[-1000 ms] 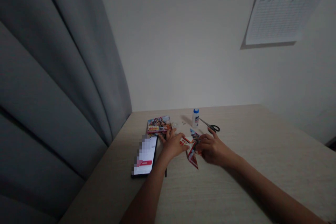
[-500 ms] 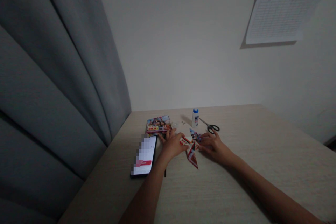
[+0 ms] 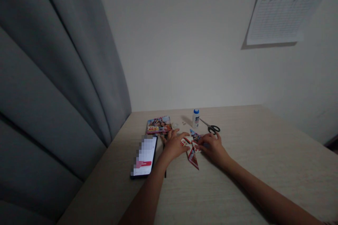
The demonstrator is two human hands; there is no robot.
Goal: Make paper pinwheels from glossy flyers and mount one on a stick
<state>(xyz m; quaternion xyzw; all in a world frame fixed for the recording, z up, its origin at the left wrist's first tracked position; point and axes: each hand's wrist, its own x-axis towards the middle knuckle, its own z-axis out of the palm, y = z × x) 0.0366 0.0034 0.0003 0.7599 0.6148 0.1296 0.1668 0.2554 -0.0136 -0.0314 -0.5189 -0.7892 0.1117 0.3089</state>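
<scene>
Two hands, the left hand (image 3: 174, 145) and the right hand (image 3: 214, 148), reach inward over one star-like piece of folded, printed paper (image 3: 193, 160), on the near side of the bottle (image 3: 195, 120). The left is palm down, fingers spread apart, its thumb and forefinger laid on the paper; the right is bent, thumb and fingertips pinched on the paper's edge. The one bottle stands upright, white with a blue cap. Right of it lie one pair of scissors (image 3: 213, 129), metal-bladed with black loops; left, at least one glossy booklet (image 3: 159, 124); left and nearer, one flat, lit phone (image 3: 149, 154). The pale, grained table (image 3: 237, 197) spreads around the bottle.
</scene>
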